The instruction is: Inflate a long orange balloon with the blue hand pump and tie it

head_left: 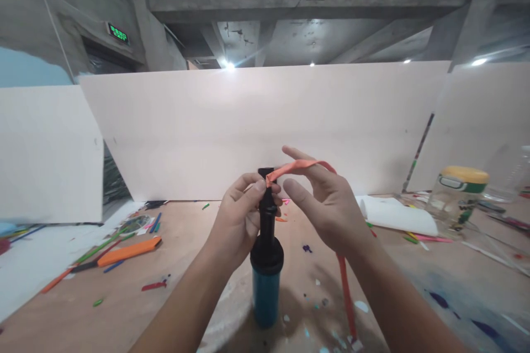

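A hand pump (266,295) with a blue barrel and black top stands upright in the middle. At its nozzle, my left hand (242,212) pinches the end of a long, flat orange balloon (298,165). From there the balloon runs right, drapes over my right hand (327,198) and hangs down behind the wrist to the table. My right hand has its thumb and index finger apart, with the balloon lying across its fingers. Whether the balloon's mouth is around the nozzle is hidden by the left fingers.
An orange cutter (130,252) lies at the left among pens and balloon scraps. On the right are a white paper roll (399,216) and a clear jar with a yellow lid (455,198). White panels (256,127) stand behind the table (199,265).
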A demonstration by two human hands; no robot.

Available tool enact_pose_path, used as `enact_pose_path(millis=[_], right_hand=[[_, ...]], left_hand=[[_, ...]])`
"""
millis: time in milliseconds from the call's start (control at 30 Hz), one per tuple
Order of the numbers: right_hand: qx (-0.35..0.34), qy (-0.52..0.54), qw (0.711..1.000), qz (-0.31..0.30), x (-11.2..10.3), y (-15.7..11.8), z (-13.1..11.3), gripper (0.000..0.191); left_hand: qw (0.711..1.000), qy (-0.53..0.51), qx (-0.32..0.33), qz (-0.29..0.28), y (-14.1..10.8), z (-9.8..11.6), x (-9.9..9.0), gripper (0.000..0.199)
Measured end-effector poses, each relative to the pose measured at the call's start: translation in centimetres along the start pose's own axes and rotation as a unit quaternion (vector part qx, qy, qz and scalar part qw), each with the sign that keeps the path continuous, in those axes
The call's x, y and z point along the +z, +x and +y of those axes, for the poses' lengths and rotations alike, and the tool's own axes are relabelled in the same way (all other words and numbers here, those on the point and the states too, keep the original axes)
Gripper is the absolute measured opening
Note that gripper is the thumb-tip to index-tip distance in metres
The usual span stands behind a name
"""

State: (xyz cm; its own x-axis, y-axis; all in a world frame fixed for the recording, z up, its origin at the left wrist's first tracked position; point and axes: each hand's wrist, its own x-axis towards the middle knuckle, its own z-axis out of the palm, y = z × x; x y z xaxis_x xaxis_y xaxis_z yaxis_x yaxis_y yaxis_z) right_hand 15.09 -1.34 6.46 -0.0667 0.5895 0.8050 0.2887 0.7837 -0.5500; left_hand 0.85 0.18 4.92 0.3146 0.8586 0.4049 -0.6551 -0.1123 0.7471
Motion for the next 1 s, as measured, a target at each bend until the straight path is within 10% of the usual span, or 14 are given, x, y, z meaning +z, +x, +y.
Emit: enact_pose_path(millis=[367, 1000], right_hand=[[0.019, -0.012, 1.000, 0.020, 0.6, -0.2, -0.9, 0.004], [-0.070, -0.122, 0.990, 0.026, 0.6, -1.1, -3.0, 0.012]], left_hand=[[0.974, 0.188, 0.128, 0.000, -0.7, 0.2, -0.2, 0.003], [0.880, 0.456, 0.134, 0.012, -3.2, 3.8, 1.8, 0.009]])
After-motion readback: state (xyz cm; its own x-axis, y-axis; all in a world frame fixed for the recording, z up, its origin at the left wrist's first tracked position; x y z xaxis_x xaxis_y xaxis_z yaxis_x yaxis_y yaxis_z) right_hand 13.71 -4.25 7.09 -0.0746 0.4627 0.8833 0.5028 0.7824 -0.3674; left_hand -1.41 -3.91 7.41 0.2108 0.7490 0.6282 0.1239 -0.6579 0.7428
